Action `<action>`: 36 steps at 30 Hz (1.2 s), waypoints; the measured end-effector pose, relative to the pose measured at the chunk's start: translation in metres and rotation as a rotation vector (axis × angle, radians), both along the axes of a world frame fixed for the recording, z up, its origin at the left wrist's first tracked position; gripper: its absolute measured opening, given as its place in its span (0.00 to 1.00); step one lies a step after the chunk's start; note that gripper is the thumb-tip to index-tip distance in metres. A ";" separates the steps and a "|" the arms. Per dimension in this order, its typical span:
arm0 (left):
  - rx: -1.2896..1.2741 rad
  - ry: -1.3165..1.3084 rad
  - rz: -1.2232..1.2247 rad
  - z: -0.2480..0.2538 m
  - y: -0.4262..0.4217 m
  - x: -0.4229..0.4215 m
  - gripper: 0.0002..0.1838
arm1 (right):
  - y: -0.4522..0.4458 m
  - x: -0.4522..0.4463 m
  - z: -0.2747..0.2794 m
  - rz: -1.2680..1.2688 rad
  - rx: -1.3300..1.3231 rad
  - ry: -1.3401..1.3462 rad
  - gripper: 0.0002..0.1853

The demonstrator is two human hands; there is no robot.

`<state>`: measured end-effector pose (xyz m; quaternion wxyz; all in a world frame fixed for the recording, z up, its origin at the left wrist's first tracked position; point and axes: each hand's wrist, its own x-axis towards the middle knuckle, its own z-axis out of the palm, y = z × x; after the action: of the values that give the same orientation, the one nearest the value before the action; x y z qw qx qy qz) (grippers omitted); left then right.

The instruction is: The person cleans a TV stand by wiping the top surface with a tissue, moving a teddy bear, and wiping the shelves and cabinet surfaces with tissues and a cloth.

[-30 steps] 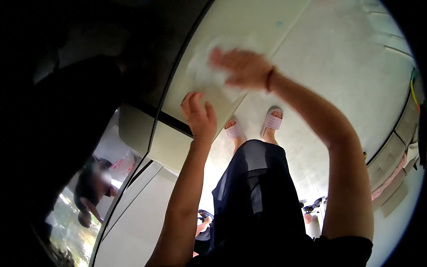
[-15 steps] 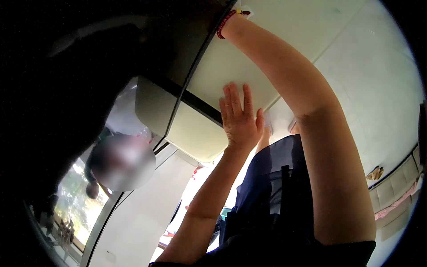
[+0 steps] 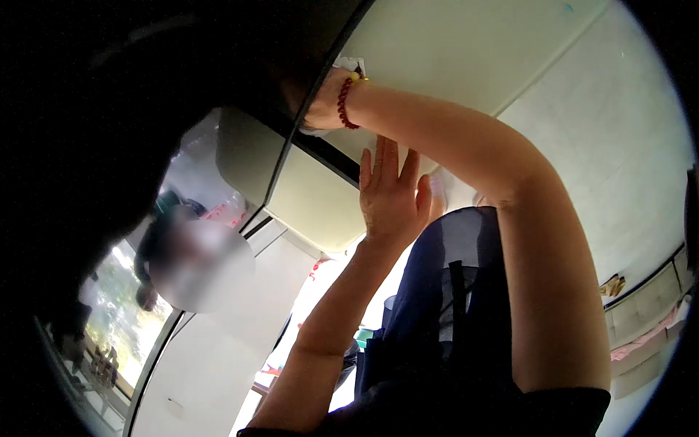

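Note:
My right hand (image 3: pixel 324 105), with a dark red bead bracelet (image 3: pixel 345 102) at the wrist, is at the border between a pale smooth panel (image 3: pixel 437 44) and a dark glossy surface (image 3: pixel 240 65). A crumpled white cloth or tissue (image 3: pixel 352 65) shows past both sides of this hand, apparently held under it. The fingers are partly hidden. Below the right forearm, my left hand (image 3: pixel 393 193) lies against the pale panel with its fingers stretched and spread. The right forearm covers its fingertips in part. No object shows in it.
A black strip (image 3: pixel 328 162) runs between the pale panel and a lower cream section (image 3: pixel 313 200). At lower left are a bright window (image 3: pixel 120 328) and a person, blurred over, possibly in reflection. A tufted pale surface (image 3: pixel 641 313) with pink fabric is at far right.
My right hand has come down and left along the panel's edge with the white cloth or tissue, now close above my left hand. The left hand has barely moved.

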<state>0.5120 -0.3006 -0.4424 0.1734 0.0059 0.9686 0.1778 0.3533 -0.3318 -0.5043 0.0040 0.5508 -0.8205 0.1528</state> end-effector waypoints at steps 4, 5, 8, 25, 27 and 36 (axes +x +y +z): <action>0.167 0.089 0.055 0.016 -0.010 0.029 0.22 | 0.024 0.017 -0.011 0.117 -0.140 -0.261 0.23; 0.171 0.106 0.065 0.017 -0.015 0.034 0.21 | 0.036 0.023 -0.011 0.136 -0.177 -0.237 0.24; 0.153 0.196 0.076 0.019 -0.028 0.042 0.17 | 0.066 0.047 -0.018 0.123 -0.261 -0.142 0.24; -0.221 0.311 0.243 -0.014 -0.027 0.002 0.11 | 0.193 -0.001 0.008 -0.325 -0.476 -0.332 0.17; -0.259 0.259 0.274 -0.019 -0.025 -0.008 0.09 | 0.190 0.003 0.006 -0.361 -0.455 -0.339 0.17; -0.065 0.175 0.125 0.014 -0.034 0.008 0.08 | 0.170 0.013 -0.006 -0.544 -0.549 -0.462 0.19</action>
<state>0.5196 -0.3344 -0.4280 0.0767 -0.0444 0.9838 0.1556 0.3666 -0.1619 -0.5103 0.0068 0.2449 -0.8438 0.4774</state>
